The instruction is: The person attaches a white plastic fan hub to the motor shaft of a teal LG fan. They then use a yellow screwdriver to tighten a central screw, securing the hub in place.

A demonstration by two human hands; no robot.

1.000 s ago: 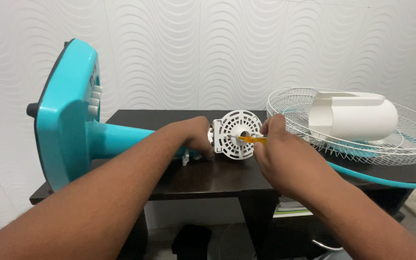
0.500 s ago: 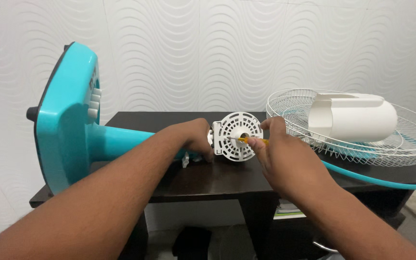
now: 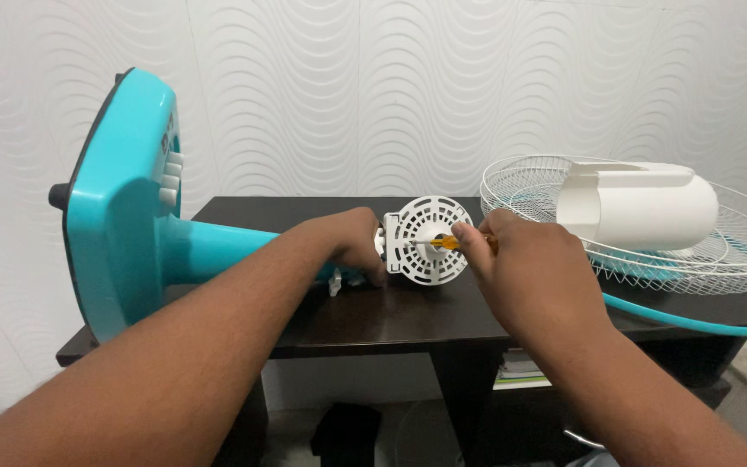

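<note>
Both hands are engaged at the middle of the dark table (image 3: 373, 324). Left hand (image 3: 352, 242) is closed around the neck of the fan body just behind the white slotted motor plate (image 3: 425, 240), steadying it. Right hand (image 3: 525, 277) is pinched on a yellow-handled screwdriver (image 3: 447, 243), its tip set against the face of the plate near the hub. The plate stands upright on edge, facing the right hand, roughly mid-table. The step in hand appears to be the working of a screw in that plate; whether it is being driven in or backed out cannot be told. The next move, in my judgement, calls for the tip to stay seated square in the screw head while the left hand resists rotation.

Outward: the teal fan stand (image 3: 127, 207) lies tipped on its side to the left, its base overhanging the table edge. To the right, a white motor cover (image 3: 641, 207) rests in a wire fan guard (image 3: 728, 251).
</note>
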